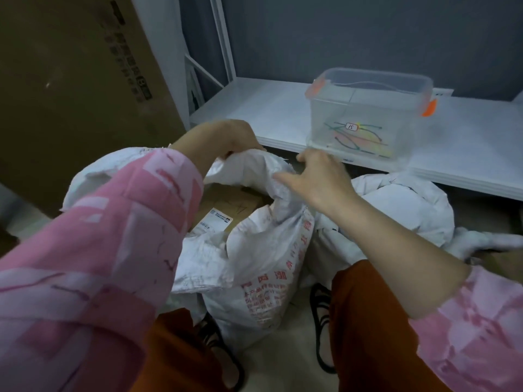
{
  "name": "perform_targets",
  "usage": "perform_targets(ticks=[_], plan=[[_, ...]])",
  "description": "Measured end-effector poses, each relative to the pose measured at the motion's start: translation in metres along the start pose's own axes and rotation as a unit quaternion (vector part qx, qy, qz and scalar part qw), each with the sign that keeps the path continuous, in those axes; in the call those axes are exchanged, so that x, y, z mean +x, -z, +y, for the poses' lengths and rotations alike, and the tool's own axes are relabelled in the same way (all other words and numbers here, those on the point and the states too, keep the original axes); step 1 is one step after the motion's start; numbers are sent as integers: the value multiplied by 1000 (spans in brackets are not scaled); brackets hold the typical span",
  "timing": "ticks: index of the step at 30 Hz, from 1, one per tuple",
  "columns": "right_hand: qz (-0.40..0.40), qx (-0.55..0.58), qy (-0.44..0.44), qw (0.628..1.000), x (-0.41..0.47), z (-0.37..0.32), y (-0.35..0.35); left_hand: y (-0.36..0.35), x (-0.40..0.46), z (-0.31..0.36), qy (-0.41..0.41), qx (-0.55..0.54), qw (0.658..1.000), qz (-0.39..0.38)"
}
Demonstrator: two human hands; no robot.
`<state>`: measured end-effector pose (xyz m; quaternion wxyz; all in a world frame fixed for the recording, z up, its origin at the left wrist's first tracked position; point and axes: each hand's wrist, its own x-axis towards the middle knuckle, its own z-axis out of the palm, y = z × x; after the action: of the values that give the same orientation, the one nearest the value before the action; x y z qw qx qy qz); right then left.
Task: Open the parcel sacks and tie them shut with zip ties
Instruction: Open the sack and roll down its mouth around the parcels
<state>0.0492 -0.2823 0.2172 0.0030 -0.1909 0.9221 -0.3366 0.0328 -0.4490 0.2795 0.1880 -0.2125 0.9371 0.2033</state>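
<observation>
While the white parcel sack point(263, 250) is sitting open-mouthed between the knees, both hands' fingers are curling tight, the left hand point(229, 137) and right hand point(317, 176) gripping its rim.

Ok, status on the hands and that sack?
Left hand and right hand both gripping the sack mouth. Sack open, parcel showing. Zip ties in bin, untouched.

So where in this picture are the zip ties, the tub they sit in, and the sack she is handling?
zip ties point(357, 139), head view, on the coloured strands at the tub's bottom.
clear plastic tub point(334, 108), head view, on its bare front wall.
white sack point(271, 250), head view, on its printed side.
</observation>
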Motion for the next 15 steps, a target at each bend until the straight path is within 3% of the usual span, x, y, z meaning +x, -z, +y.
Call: perform_targets(ticks=[3, 5, 6, 8, 9, 10, 11, 13, 15], plan=[[-73, -6, 8, 997, 6, -5, -12, 3, 2, 7, -3, -47, 999, -26], [-126, 110, -99, 981, 18, 1, -12, -1, 2, 8, -4, -69, 997, 34], [-159, 220, -179, 946, 24, 6, -12, -3, 3, 7, -8, -44, 993, 110], [-211, 431, -307, 822, 33, 20, -12, -11, -2, 4, -38, 48, 956, 287], [-222, 493, -337, 771, 35, 27, -14, -16, -8, 3, -64, 78, 934, 342], [-224, 531, -353, 737, 37, 32, -15, -21, -15, 2, -91, 89, 928, 349], [-216, 562, -360, 712, 40, 36, -17, -25, -23, 1, -110, 93, 942, 302], [-185, 615, -371, 670, 44, 37, -19, -39, -38, -4, -106, 122, 980, 113], [-147, 660, -384, 629, 48, 35, -20, -53, -48, -13, -92, 140, 985, -35]])
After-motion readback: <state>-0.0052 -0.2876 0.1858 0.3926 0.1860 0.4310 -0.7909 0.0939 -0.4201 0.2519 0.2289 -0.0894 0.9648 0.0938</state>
